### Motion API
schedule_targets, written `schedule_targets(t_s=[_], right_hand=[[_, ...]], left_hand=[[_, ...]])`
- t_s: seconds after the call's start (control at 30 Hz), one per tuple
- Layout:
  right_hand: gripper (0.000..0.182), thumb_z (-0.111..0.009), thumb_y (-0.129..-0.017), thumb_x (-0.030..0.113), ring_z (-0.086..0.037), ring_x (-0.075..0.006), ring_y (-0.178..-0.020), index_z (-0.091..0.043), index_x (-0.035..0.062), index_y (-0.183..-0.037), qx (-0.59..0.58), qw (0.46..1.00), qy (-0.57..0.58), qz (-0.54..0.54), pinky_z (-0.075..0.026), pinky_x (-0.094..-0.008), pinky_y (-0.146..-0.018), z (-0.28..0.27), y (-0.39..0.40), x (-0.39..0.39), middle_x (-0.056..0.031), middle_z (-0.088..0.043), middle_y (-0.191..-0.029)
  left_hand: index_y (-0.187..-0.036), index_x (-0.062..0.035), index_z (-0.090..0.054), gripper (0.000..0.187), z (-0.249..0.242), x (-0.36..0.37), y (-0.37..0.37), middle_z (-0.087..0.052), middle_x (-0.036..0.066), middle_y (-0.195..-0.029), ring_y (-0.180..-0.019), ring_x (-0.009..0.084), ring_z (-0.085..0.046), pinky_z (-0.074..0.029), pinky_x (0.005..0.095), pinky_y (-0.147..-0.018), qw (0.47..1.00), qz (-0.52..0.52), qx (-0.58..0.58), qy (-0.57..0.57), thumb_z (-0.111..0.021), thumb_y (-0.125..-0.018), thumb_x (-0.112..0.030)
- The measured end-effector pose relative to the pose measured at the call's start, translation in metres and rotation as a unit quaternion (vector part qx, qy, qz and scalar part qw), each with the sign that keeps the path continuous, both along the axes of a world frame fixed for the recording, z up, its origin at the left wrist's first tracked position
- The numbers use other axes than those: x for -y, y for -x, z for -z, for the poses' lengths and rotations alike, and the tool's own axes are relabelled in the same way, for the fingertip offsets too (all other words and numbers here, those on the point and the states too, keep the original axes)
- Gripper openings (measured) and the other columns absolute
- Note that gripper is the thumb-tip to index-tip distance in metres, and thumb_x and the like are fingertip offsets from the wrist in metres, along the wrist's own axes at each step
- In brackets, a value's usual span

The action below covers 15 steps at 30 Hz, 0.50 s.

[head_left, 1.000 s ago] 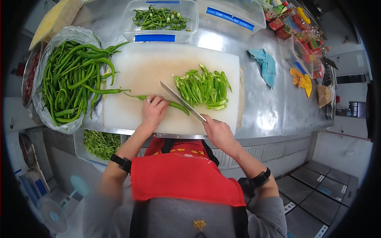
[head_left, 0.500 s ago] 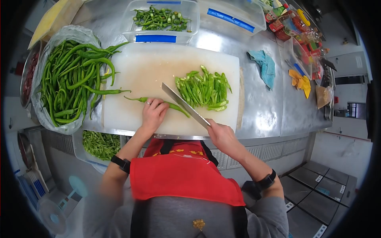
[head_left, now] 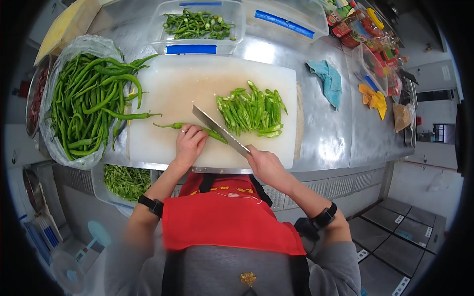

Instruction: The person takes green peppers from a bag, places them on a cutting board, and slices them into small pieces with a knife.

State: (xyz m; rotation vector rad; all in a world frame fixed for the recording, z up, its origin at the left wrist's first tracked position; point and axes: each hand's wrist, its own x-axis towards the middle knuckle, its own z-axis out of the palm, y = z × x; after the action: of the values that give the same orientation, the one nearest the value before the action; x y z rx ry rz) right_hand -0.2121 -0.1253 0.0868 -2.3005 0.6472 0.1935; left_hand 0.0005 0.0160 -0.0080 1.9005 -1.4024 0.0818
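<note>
On the white cutting board [head_left: 173, 98], my left hand [head_left: 191, 144] pins down a long green chili pepper [head_left: 168, 125], its fingers curled over the middle and its stem end pointing left. My right hand [head_left: 265, 164] grips the handle of a cleaver [head_left: 219, 129]. The blade slants across the board and overlaps the pepper's right part, close beside the left fingers. Right of the blade lies a pile of sliced green chili [head_left: 252, 111]. At the left, a clear plastic bag [head_left: 89, 160] full of whole green chilies [head_left: 81, 103] stands against the board.
Behind the board sits a clear container [head_left: 239, 29] with chili stems. A blue cloth [head_left: 327, 81] and a yellow cloth [head_left: 373, 101] lie to the right, with bottles [head_left: 368, 29] beyond. Below the counter's front edge, a tub of sliced greens [head_left: 126, 182] stands at the left.
My right hand and the cleaver have shifted left along the pepper, nearer my left fingers. The left hand keeps its hold in nearly the same place.
</note>
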Motion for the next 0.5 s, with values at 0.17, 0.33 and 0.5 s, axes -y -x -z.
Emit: schedule_targets(t_s=[0.17,0.33,0.5], right_hand=[[0.018,-0.049,-0.094,0.015,-0.059,-0.0456,-0.067,-0.050,0.0037,-0.108,0.041,0.999,-0.006,0.008,-0.046,-0.0548,-0.061,-0.010,-0.001,0.003,-0.0236,-0.061,-0.069],[0.020,-0.050,-0.094,0.015,-0.059,-0.0459,-0.068,-0.049,0.0029,-0.109,0.005,1.000,-0.024,0.004,-0.046,-0.0551,-0.061,-0.004,-0.008,-0.002,-0.0242,-0.062,-0.071],[0.021,-0.050,-0.094,0.015,-0.060,-0.0457,-0.068,-0.049,0.0031,-0.111,0.013,1.000,-0.015,0.005,-0.046,-0.0548,-0.062,0.008,-0.010,-0.003,-0.0240,-0.063,-0.072]], left_hand=[[-0.082,-0.0084,-0.065,0.015,0.003,-0.001,-0.001,-0.060,0.004,-0.086,-0.088,0.0260,-0.055,-0.046,0.0372,-0.076,1.000,0.003,0.013,0.002,-0.072,-0.070,-0.004],[-0.083,-0.0085,-0.065,0.016,0.002,-0.001,-0.001,-0.060,0.004,-0.085,-0.088,0.0262,-0.055,-0.047,0.0378,-0.076,1.000,0.006,0.015,0.005,-0.072,-0.069,-0.004],[-0.086,-0.0088,-0.067,0.017,-0.027,-0.004,-0.013,-0.059,0.005,-0.089,-0.089,0.0272,-0.055,-0.047,0.0380,-0.077,0.998,-0.044,0.003,-0.034,-0.070,-0.070,-0.002]])
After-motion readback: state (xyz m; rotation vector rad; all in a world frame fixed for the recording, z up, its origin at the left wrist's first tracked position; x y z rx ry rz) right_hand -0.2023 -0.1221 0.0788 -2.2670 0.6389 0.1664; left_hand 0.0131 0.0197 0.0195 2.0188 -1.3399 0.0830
